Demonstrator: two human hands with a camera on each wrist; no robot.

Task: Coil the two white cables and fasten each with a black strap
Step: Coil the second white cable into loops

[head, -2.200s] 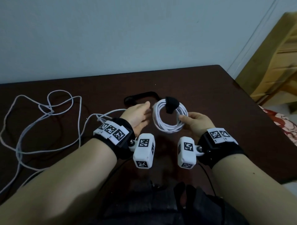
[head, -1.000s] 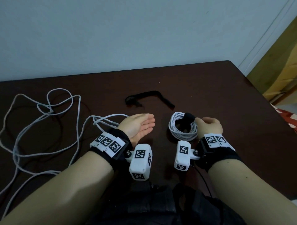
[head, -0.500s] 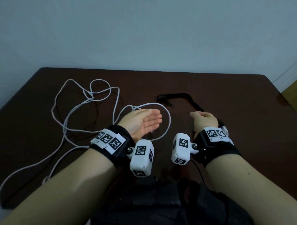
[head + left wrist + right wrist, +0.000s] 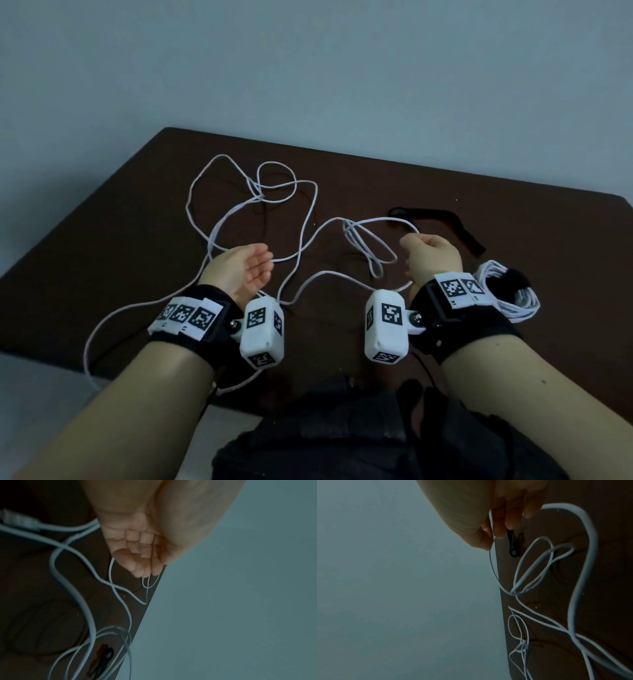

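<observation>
Right hand (image 4: 432,257) is curled, thumb and forefinger pinching one strand of the loose white cable (image 4: 301,240); the right wrist view shows this thin strand (image 4: 493,566) leaving the fingertips (image 4: 499,526) and running down over the worktop edge line. Left hand (image 4: 241,270) is released, palm turned up and inward, fingers nearly straight, and a strand of the same cable passes just at its fingertips (image 4: 145,572); whether it touches them I cannot tell.

Between the two hands the loose cable makes several narrow loops, long axis going from the near side to the far side of the worktop (image 4: 513,212). Further left it spreads in wide open loops toward the far left corner, and one strand drops over the near edge beside the left forearm.

Just beyond the right hand lies the free black strap (image 4: 442,219), flat, long axis running left to right, its right end bent toward the person. To the right of the right wrist, partly hidden by the wrist band, rests the coiled white cable (image 4: 510,294), bound with a black strap (image 4: 515,277) on its far side
</observation>
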